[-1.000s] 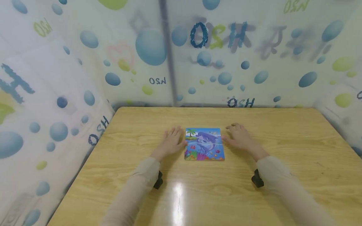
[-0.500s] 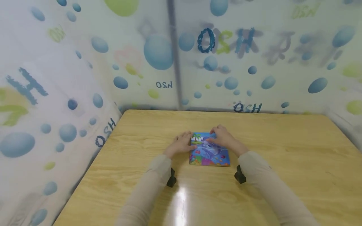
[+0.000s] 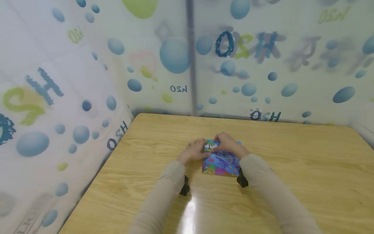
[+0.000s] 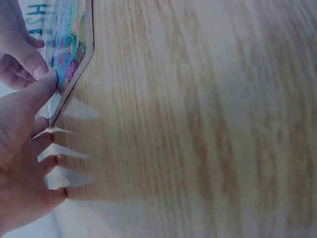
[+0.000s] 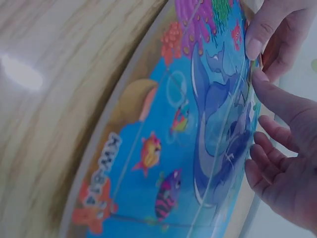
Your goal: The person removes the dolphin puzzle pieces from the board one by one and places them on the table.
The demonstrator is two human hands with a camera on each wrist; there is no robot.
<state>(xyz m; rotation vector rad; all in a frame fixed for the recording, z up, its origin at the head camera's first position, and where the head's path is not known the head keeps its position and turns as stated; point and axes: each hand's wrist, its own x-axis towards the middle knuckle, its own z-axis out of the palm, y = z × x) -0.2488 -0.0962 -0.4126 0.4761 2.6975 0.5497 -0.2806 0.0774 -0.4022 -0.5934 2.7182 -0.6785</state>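
A square puzzle board (image 3: 220, 167) with a dolphin sea picture lies flat on the wooden table. Thin cut lines cross its face (image 5: 148, 163) in the right wrist view. My left hand (image 3: 193, 152) is at its left edge, the thumb on top of the board and the other fingers spread on the tabletop beside the corner. Over the upper part, my right hand (image 3: 229, 145) reaches in from the right, thumb and bent fingertips close on the picture near the palm tree. It covers much of the dolphin in the head view. No piece shows raised between these fingers.
The wooden table (image 3: 146, 156) extends around the board on every side. Behind it and to the left hang pale curtains (image 3: 163, 107) with blue and green bubble prints. Each wrist carries a small black device (image 3: 184, 186).
My right hand has moved left from beside the board to over its upper left part. The left hand has stayed at the left edge, its thumb now on the picture.
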